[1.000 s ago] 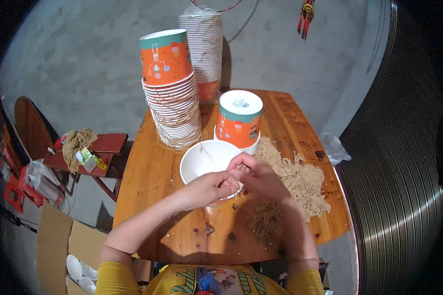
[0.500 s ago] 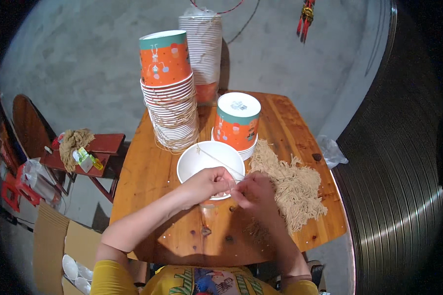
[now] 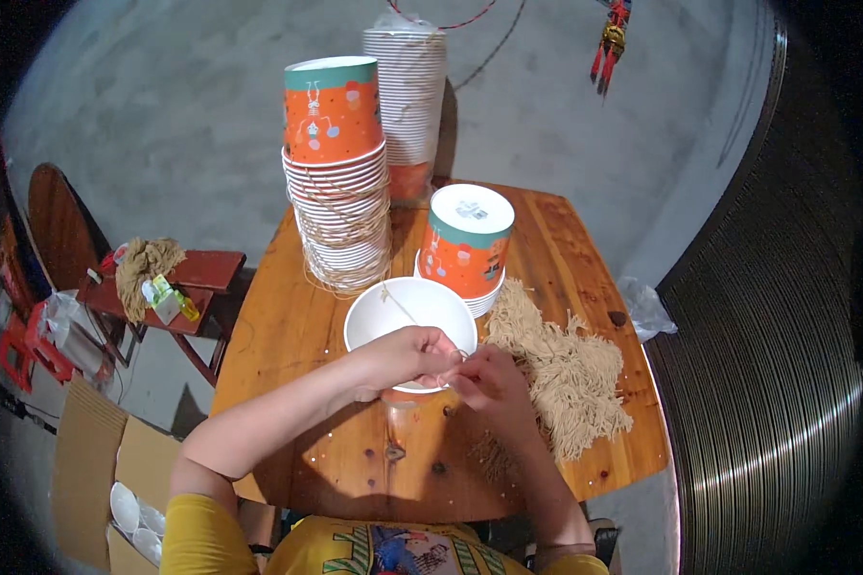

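Observation:
My left hand (image 3: 417,356) and my right hand (image 3: 494,383) meet over the near right rim of a white paper bowl (image 3: 374,314), which stands upright and open on the table. Both are closed, fingertips pinching a thin beige string (image 3: 410,309) whose free end trails up across the bowl's inside. Just behind the bowl is a short upside-down stack of orange and green paper bowls (image 3: 465,244). A heap of cut beige strings (image 3: 580,379) lies to the right of my right hand.
A tall stack of upturned bowls (image 3: 340,192) draped with strings stands behind left, and a wrapped stack (image 3: 405,101) behind it. The wooden table (image 3: 336,470) carries them. Left are a red bench (image 3: 206,273) and an open cardboard box (image 3: 91,479); a ribbed shutter (image 3: 777,364) is at right.
My hands have drawn closer together on the string, and less of it stretches over the bowl. The whole view has shifted slightly; the stacks stay put.

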### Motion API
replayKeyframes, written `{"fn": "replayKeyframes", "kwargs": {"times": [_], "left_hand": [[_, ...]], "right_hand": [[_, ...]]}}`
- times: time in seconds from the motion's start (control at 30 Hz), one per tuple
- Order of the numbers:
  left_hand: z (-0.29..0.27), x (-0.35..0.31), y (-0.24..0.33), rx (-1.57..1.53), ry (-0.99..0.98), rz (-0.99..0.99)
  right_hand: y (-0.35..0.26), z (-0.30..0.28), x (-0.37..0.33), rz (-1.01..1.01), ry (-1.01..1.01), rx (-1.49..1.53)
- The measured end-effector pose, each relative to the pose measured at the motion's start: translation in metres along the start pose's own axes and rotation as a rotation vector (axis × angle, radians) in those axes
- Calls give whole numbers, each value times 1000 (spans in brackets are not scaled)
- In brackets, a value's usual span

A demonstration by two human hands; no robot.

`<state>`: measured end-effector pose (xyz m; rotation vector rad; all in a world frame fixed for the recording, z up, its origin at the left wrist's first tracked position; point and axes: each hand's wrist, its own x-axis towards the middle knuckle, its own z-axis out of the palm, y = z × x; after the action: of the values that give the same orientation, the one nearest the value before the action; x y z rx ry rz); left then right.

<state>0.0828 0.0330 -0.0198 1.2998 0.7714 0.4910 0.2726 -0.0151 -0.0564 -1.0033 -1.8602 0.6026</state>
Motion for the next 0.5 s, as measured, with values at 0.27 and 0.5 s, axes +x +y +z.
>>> {"fn": "replayKeyframes", "kwargs": {"times": [0.27,0.5], "left_hand": [[2,-1,-4,43,45,88],[11,-8,5,291,129,203]], "right_hand": [[-5,1,0,440,169,501],[-3,0,4,411,54,286]]}}
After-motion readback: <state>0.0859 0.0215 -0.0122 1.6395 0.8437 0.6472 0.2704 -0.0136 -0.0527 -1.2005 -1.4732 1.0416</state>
